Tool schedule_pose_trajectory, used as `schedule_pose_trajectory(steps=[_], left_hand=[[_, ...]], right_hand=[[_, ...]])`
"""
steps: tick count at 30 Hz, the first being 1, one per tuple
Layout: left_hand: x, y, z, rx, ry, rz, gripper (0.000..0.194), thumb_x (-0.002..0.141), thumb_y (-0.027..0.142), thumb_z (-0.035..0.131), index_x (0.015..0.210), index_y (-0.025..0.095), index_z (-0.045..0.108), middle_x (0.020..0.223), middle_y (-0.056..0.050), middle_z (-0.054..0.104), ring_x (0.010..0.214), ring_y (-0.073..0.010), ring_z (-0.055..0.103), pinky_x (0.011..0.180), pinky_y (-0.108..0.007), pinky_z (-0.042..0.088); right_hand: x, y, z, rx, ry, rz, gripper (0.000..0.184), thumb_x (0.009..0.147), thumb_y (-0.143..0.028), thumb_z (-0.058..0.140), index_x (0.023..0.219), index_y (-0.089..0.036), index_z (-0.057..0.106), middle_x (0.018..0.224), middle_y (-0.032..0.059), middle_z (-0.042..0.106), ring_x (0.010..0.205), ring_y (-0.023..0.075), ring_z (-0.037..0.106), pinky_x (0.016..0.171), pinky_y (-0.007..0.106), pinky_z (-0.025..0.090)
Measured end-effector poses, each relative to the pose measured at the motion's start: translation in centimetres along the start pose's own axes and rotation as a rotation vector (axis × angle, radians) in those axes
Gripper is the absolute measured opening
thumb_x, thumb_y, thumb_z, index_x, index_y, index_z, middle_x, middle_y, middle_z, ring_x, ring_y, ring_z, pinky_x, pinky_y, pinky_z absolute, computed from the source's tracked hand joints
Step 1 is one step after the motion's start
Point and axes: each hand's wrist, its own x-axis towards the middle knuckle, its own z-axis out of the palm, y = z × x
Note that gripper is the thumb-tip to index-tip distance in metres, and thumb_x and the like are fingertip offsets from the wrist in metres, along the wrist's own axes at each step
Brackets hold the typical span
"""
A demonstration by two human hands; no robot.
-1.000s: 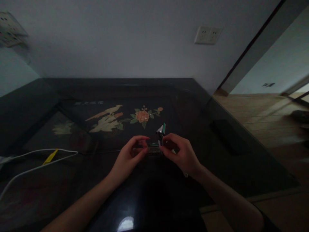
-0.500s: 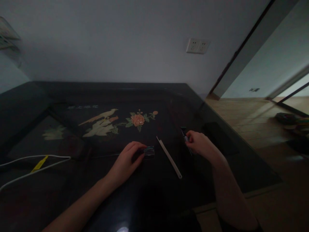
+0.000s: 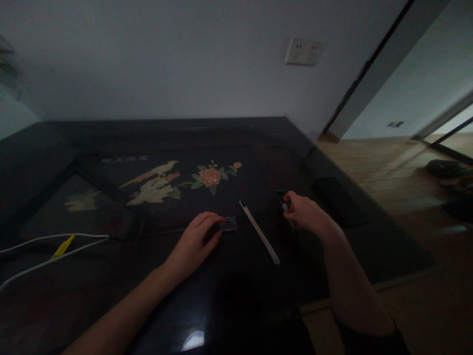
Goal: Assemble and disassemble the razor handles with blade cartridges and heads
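Note:
My left hand [image 3: 201, 235] rests on the dark tabletop, thumb and fingers closed on the near end of a small, clear, shiny rectangular case [image 3: 229, 225]. What the case contains is too dim to make out. Off to the right, my right hand [image 3: 303, 211] pinches a slim T-shaped tool [image 3: 281, 194] that resembles a razor, its dark crosspiece pointing away from me. The fingers hide part of its grey handle. Between both hands a long, narrow white stick [image 3: 261, 234] lies slantwise, with a thin notched tip at the far end and a small hole at the near end. Neither hand touches it.
A white cable [image 3: 83, 235] with a yellow tag [image 3: 63, 246] loops over the table's left side. Beyond my right hand lies a flat dark rectangular object [image 3: 338, 199]. The glossy tabletop [image 3: 177, 130] bears a bird-and-flower picture and meets a wall with a socket [image 3: 305, 52].
The view has shifted slightly, so most things sit a little higher in the picture. Both hands keep their holds; the right-hand tool looks slightly turned. The white stick stays between them.

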Motion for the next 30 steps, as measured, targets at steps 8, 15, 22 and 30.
schedule_pose_trajectory(steps=[8, 15, 22, 30], left_hand=[[0.21, 0.4, -0.31, 0.008, -0.005, -0.014, 0.019, 0.09, 0.018, 0.05, 0.108, 0.02, 0.058, 0.108, -0.007, 0.061, 0.103, -0.0203, 0.058, 0.093, -0.041, 0.049], [0.2, 0.38, -0.3, 0.017, -0.005, -0.019, 0.019, 0.09, 0.017, 0.049, 0.107, 0.019, 0.058, 0.108, -0.008, 0.061, 0.104, -0.0205, 0.058, 0.094, -0.041, 0.049], [0.12, 0.22, -0.21, 0.023, -0.008, -0.014, 0.02, 0.09, 0.018, 0.049, 0.108, 0.021, 0.058, 0.108, -0.007, 0.062, 0.104, -0.0205, 0.058, 0.093, -0.041, 0.049], [0.19, 0.45, -0.4, 0.02, -0.004, -0.026, 0.02, 0.089, 0.018, 0.05, 0.107, 0.021, 0.059, 0.108, -0.007, 0.063, 0.103, -0.0213, 0.059, 0.092, -0.04, 0.05]], right_hand=[[-0.26, -0.08, -0.29, 0.003, 0.001, 0.001, 0.024, 0.08, -0.023, 0.064, 0.101, -0.019, 0.052, 0.076, 0.0019, 0.064, 0.052, 0.0125, 0.058, 0.051, 0.025, 0.033], [-0.21, 0.15, -0.22, 0.002, 0.015, 0.004, 0.021, 0.08, -0.024, 0.064, 0.098, -0.019, 0.053, 0.072, 0.001, 0.063, 0.051, 0.0136, 0.058, 0.051, 0.026, 0.034], [-0.1, 0.45, 0.01, 0.006, 0.036, -0.024, 0.022, 0.079, -0.021, 0.064, 0.099, -0.02, 0.055, 0.075, 0.0015, 0.064, 0.054, 0.0137, 0.059, 0.053, 0.026, 0.035], [-0.38, -0.18, -0.11, 0.022, 0.013, -0.04, 0.021, 0.079, -0.018, 0.063, 0.097, -0.019, 0.054, 0.075, 0.0012, 0.064, 0.051, 0.0121, 0.057, 0.051, 0.025, 0.034]])
